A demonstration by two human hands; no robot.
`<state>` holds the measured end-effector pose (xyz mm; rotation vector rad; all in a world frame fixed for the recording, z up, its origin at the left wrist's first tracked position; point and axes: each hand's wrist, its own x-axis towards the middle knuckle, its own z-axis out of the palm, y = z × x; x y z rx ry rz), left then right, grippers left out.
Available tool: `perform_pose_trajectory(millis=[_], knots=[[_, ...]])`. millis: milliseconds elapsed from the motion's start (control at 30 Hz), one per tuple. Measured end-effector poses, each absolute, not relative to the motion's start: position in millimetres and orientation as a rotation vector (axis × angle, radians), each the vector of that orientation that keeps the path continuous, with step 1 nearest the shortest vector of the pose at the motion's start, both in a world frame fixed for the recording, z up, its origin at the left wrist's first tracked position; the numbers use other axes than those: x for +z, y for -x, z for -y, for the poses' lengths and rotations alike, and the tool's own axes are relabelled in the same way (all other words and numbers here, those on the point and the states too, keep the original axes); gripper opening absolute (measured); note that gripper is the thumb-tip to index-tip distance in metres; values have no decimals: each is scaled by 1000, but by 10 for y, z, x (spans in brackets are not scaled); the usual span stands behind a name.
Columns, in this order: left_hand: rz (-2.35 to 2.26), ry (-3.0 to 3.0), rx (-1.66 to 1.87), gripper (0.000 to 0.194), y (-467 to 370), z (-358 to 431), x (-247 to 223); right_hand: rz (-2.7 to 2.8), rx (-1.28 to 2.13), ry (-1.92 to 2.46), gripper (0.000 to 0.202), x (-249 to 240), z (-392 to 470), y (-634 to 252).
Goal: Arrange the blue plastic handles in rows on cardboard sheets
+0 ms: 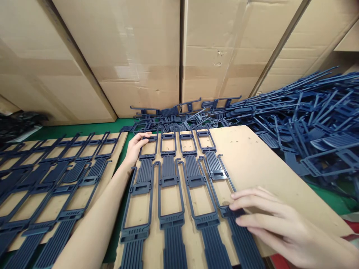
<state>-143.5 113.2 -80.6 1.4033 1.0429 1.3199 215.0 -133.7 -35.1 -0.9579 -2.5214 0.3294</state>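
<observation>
Several dark blue plastic frames with ribbed ends [171, 194] lie side by side in columns on a cardboard sheet [246, 164]. My left hand [137, 145] rests at the sheet's far left corner, its fingertips on the top of the leftmost frame. On the right, my right hand [266, 216] reaches over the rightmost frame [221, 175], its fingers spread and the tips touching the lower crossbar. Whether the left fingers pinch the part cannot be made out.
A second cardboard sheet with more blue frames [70, 186] lies at the left. A tangled heap of blue parts [316, 112] fills the right side and back edge. Large cartons [146, 56] stand behind the green table surface [56, 129]. Black plastic [19, 121] lies far left.
</observation>
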Motion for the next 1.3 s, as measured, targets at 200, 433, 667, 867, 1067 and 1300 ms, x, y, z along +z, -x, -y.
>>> perform_pose_trajectory(millis=[200, 433, 667, 867, 1067, 1300], knots=[[-1061, -1414, 1316, 24, 1436, -1139, -811, 2364, 147, 1041, 32, -342, 1163, -2130], [-1071, -1433, 1316, 24, 1438, -1130, -822, 2390, 104, 1128, 24, -111, 760, -2139], [-1062, -1413, 1307, 24, 1449, -1135, -828, 2469, 122, 1364, 34, -188, 161, -2219], [-1062, -1414, 1295, 23, 1447, -1108, -815, 2545, 282, 1326, 44, -272, -73, -2148], [-1081, -1438, 1310, 23, 1457, -1125, -830, 2628, 354, 1263, 42, -195, -189, -2183], [-1042, -1428, 1320, 21, 1463, -1137, -857, 2544, 181, 1261, 28, 122, -867, -2271]])
